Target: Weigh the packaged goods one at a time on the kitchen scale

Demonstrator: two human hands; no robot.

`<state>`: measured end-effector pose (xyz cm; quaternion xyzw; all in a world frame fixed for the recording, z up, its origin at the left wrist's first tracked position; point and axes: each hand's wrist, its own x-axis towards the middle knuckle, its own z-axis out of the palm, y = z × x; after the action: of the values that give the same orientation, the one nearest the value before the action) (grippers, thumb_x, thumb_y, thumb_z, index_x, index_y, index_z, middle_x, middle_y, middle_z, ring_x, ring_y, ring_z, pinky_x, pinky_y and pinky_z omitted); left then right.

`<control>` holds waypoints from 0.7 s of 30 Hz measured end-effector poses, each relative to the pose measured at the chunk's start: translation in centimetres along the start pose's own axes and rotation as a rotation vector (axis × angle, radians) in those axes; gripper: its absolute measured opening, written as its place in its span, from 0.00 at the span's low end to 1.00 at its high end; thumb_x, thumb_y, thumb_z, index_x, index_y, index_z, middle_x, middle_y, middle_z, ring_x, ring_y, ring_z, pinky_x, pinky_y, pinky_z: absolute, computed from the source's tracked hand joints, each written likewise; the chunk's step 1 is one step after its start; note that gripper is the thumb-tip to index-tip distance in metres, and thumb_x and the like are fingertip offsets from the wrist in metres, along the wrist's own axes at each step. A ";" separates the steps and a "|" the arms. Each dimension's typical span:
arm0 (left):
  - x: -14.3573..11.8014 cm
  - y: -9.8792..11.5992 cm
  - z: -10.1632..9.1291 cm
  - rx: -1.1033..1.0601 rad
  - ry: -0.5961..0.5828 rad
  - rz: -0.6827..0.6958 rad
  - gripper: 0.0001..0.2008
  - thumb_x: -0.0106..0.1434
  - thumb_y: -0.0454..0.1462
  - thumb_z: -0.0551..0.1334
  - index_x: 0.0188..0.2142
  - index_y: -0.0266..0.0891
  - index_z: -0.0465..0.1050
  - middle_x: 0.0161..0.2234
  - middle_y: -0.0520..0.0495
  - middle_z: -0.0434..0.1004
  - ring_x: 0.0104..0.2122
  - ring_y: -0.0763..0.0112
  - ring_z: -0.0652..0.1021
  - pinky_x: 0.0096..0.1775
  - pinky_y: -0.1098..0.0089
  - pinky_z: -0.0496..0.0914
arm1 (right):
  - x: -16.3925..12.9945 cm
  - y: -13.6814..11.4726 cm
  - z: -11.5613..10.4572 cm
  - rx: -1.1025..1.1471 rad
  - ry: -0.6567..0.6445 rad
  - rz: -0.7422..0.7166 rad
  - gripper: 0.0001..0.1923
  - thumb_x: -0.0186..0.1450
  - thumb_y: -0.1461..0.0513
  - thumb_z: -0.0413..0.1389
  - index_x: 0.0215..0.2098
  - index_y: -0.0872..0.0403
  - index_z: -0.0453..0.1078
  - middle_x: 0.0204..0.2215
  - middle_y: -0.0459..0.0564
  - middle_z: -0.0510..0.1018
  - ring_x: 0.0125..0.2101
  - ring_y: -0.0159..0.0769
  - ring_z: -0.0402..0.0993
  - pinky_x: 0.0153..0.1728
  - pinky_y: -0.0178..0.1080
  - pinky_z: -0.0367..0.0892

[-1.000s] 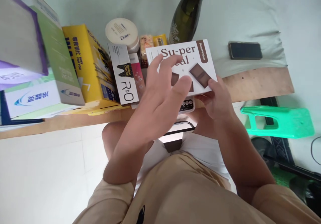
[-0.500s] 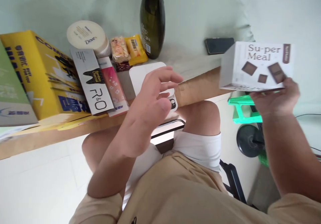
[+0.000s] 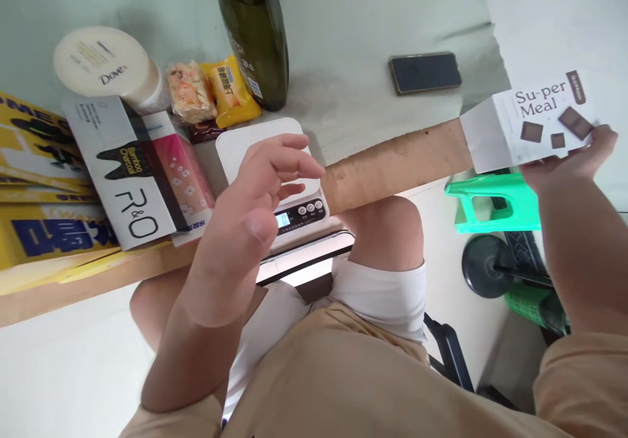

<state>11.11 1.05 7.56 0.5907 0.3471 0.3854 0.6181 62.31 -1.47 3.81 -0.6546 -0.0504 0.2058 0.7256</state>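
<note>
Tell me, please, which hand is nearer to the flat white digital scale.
Left. The left hand is above the scale, partly covering it from view; the right hand is well to its right, holding a white rectangular cardboard box.

You have bright, diffuse light: the smooth white floor (image 3: 59, 372) washes out, faint shadow greys the creased pale-green cloth (image 3: 343, 26), wide-angle stretch skews your edges.
</note>
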 end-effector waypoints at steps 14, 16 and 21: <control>-0.1 -0.4 -1.1 0.114 -0.045 0.076 0.24 0.71 0.62 0.59 0.51 0.52 0.80 0.62 0.43 0.75 0.65 0.42 0.72 0.65 0.42 0.71 | 1.3 2.1 1.9 -0.148 0.066 -0.080 0.28 0.68 0.56 0.35 0.32 0.49 0.78 0.51 0.49 0.85 0.49 0.31 0.85 0.39 0.37 0.75; 0.0 -0.3 -1.1 0.117 -0.046 0.072 0.25 0.70 0.63 0.59 0.50 0.51 0.80 0.61 0.42 0.76 0.66 0.41 0.71 0.65 0.41 0.72 | 1.0 2.0 1.8 -0.192 0.081 -0.060 0.28 0.68 0.56 0.35 0.36 0.46 0.79 0.55 0.45 0.84 0.50 0.29 0.84 0.39 0.36 0.74; 0.1 -0.1 -1.1 0.111 -0.044 0.092 0.24 0.71 0.62 0.59 0.49 0.51 0.80 0.60 0.42 0.76 0.66 0.42 0.72 0.64 0.41 0.72 | -1.3 1.8 0.3 -0.292 0.193 0.084 0.23 0.69 0.47 0.41 0.46 0.44 0.75 0.60 0.51 0.77 0.52 0.36 0.82 0.42 0.44 0.76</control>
<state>10.22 1.66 7.43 0.6477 0.3267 0.3806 0.5735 60.64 -1.53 2.39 -0.7714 0.0173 0.1628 0.6150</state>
